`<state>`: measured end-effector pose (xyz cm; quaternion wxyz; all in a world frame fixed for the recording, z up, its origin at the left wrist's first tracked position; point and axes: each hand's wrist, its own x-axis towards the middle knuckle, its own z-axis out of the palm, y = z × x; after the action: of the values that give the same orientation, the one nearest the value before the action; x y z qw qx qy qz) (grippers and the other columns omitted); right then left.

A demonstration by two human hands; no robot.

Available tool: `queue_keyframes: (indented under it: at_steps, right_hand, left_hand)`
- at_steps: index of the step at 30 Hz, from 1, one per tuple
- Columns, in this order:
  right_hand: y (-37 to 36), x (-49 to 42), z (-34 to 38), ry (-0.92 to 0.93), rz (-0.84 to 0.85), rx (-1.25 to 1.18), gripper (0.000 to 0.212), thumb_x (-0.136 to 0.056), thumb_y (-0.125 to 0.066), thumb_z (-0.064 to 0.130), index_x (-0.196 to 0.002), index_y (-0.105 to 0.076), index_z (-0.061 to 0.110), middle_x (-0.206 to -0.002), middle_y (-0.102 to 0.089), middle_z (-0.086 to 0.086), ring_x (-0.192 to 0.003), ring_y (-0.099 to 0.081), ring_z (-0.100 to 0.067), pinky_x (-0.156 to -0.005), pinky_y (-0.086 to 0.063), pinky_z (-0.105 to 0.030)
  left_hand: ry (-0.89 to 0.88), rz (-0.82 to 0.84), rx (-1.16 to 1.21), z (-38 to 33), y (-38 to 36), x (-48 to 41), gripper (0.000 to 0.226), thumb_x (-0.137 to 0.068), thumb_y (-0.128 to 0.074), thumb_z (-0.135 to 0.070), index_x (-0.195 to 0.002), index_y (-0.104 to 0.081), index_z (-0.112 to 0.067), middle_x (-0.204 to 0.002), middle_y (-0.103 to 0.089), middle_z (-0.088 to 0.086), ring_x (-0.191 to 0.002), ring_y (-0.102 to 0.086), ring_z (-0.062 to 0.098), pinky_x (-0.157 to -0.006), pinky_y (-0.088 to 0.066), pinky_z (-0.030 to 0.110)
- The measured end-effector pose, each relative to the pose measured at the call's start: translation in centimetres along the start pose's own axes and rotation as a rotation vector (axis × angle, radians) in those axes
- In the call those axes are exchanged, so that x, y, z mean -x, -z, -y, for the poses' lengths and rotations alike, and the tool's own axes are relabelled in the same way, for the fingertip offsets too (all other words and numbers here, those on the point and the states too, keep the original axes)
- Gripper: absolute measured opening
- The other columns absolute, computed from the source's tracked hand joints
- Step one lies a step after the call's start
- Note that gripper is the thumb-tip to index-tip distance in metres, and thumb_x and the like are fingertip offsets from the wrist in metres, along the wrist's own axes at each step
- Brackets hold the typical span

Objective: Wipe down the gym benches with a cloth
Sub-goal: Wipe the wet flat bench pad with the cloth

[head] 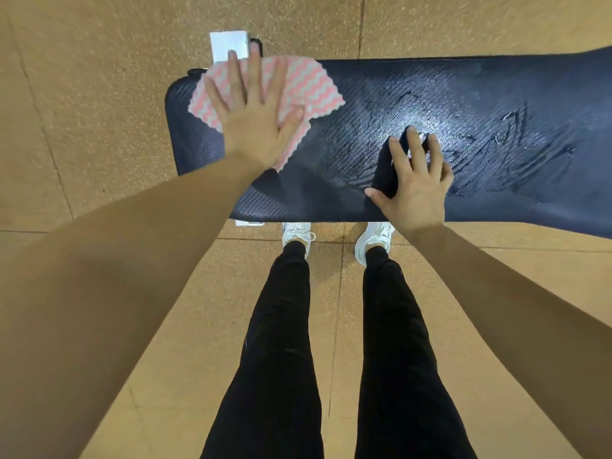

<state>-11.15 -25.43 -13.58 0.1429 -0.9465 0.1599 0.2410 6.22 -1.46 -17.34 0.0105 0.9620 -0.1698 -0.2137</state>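
A dark padded gym bench runs across the view from centre-left to the right edge, with wet streaks shining on its middle and right part. A pink-and-white zigzag cloth lies flat on the bench's left end. My left hand presses on the cloth with fingers spread and straight. My right hand rests on the bare pad near its front edge, fingers spread and holding nothing.
A white bench foot sticks out behind the left end, and another white piece shows under the front edge. My legs and white shoes stand close to the bench's front. Tan speckled floor tiles surround it.
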Motion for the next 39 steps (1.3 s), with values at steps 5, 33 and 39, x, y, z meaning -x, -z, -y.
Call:
queue_keyframes:
  at_steps: [5,33,39]
  right_hand:
    - [0.9,0.6,-1.8,0.014,0.009,-0.048,0.08,-0.089,-0.074,0.041,-0.156,-0.035,0.022,-0.17,-0.017,-0.004,-0.155,-0.013,-0.034,-0.119,-0.019,-0.058]
    - [-1.0,4.0,-11.5,-0.099,-0.015,0.057,0.085,-0.095,-0.042,0.071,-0.164,-0.009,0.032,-0.172,-0.005,0.0,-0.157,-0.004,-0.039,-0.124,-0.014,-0.062]
    - [-1.5,3.8,-12.3,-0.056,-0.063,0.008,0.085,-0.094,-0.045,0.072,-0.163,-0.016,0.031,-0.172,-0.009,-0.001,-0.156,-0.007,-0.038,-0.125,-0.009,-0.061]
  left_hand:
    - [-0.144,0.039,-0.032,-3.2,-0.9,2.3,0.079,-0.102,-0.014,-0.073,-0.165,-0.004,-0.027,-0.171,-0.005,0.021,-0.155,-0.005,0.051,-0.115,-0.006,0.079]
    - [-0.242,0.106,-0.127,-15.0,-0.2,-3.4,0.088,-0.096,-0.016,-0.081,-0.164,0.007,-0.031,-0.172,0.008,0.016,-0.155,0.004,0.05,-0.115,0.001,0.079]
    - [-0.379,0.103,-0.185,-16.8,-2.3,0.2,0.092,-0.097,-0.022,-0.077,-0.165,0.005,-0.021,-0.169,0.002,0.028,-0.153,0.001,0.057,-0.115,-0.004,0.08]
